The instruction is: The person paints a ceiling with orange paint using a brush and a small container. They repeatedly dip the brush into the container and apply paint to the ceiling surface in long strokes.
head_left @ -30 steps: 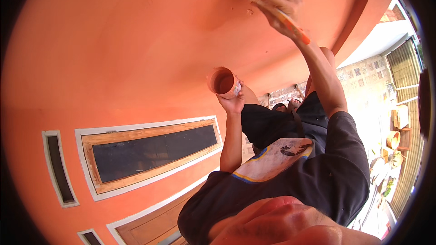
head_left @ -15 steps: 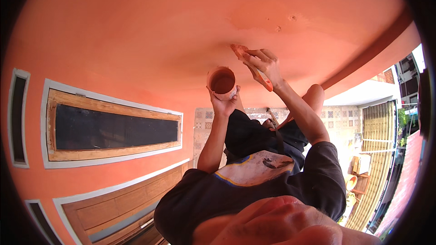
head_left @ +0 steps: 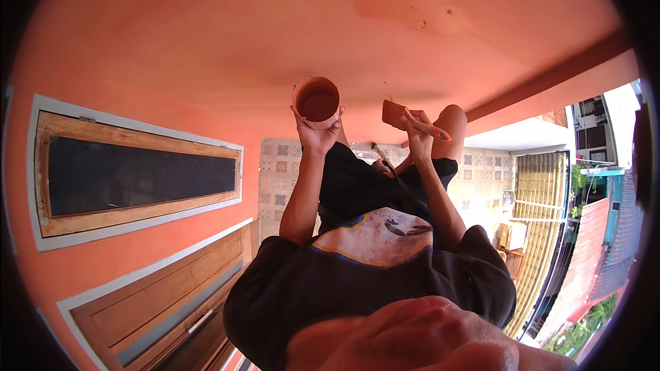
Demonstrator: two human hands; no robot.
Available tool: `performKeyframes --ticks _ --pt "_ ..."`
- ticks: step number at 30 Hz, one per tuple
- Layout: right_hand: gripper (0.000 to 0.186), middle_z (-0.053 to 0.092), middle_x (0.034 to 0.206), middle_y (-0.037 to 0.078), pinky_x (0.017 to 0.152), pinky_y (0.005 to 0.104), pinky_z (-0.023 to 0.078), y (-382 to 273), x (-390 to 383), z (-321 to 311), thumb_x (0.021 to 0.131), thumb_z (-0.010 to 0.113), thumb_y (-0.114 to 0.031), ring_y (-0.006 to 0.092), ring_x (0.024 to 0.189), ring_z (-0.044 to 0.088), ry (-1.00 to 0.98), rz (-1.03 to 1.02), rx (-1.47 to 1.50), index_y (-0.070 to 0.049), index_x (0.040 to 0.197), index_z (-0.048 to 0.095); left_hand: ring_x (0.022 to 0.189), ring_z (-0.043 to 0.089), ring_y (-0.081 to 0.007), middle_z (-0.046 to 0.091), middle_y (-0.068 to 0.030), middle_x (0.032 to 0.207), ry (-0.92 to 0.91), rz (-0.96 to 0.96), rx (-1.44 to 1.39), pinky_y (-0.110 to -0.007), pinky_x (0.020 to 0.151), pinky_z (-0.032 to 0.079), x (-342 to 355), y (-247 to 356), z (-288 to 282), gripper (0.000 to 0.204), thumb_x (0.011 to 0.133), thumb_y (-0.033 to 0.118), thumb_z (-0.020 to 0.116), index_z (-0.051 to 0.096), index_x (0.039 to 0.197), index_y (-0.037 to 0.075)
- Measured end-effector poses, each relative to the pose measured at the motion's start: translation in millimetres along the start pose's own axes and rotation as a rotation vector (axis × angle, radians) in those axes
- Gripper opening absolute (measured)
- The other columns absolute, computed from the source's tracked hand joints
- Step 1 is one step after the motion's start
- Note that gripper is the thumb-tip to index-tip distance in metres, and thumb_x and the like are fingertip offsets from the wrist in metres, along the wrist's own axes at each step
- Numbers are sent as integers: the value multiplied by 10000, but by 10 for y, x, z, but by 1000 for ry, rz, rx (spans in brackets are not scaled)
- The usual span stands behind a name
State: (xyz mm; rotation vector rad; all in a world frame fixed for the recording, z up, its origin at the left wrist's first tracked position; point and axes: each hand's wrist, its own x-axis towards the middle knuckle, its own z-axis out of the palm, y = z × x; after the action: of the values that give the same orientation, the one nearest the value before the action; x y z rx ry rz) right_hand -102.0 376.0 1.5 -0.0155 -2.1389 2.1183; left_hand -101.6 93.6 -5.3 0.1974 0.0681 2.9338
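Note:
My left hand [head_left: 319, 137] is wrapped round a small paint bucket [head_left: 315, 119], its mouth tipped into view and reddish-brown paint showing inside. To its right, my right hand [head_left: 420, 133] grips a paintbrush [head_left: 394, 114] with an orange handle. The brush's wide bristles are coated in the same reddish colour and point left, a short way from the bucket. Beyond both hands rises an orange wall [head_left: 227, 48]. A darker patch [head_left: 392, 0] and small chipped holes mark the wall at upper right.
At left is a wood-framed window [head_left: 141, 168] with dark glass, and below it a wooden door [head_left: 165, 288]. Patterned floor tiles [head_left: 280, 178] lie beneath me. A dark red ledge [head_left: 550, 72] runs along the right, near a slatted yellowish fence [head_left: 540, 220].
My right hand has drawn the brush down, off the wall, and turned it. My left hand has shifted the bucket left and slightly up. The whole view has swung a little.

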Motion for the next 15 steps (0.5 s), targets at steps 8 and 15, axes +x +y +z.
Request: performKeyframes --ticks 8,15 --pt "245 579 818 -13 673 257 515 409 -271 -118 967 743 -283 91 679 567 265 462 351 -72 992 622 1207 560 -402 533 -195 1402 25 -42 39 -395 743 616 47 -31 17 764 913 584 654 455 1501 138" --pt "295 588 745 5 625 265 480 394 -281 -34 988 716 -315 82 644 542 155 357 235 -29 979 647 1169 604 -412 605 -168 1351 72 -60 41 -398 713 615 42 -12 62 745 901 601 642 505 1461 129"
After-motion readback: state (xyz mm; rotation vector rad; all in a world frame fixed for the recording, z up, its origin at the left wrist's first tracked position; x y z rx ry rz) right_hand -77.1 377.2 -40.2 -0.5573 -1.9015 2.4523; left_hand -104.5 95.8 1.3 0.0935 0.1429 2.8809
